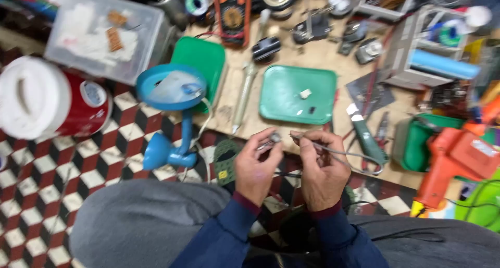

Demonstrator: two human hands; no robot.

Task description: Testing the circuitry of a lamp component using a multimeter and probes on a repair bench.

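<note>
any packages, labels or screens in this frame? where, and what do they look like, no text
Multimeter: top centre of the workbench, dark body with orange edges, small screen above a round dial.
Red can: lying on the checkered floor at left, white lid, round pale label on its side.
Clear plastic box: top left, rectangular, white and brown contents.
Hot glue gun: right, orange, pale label on its body.

Green tray (291, 109) on tan board, blue lamp (169, 98) over a red, white and black checked floor (36, 195), orange glue gun (453, 161), navy sleeves with maroon cuffs (245, 203).
</note>
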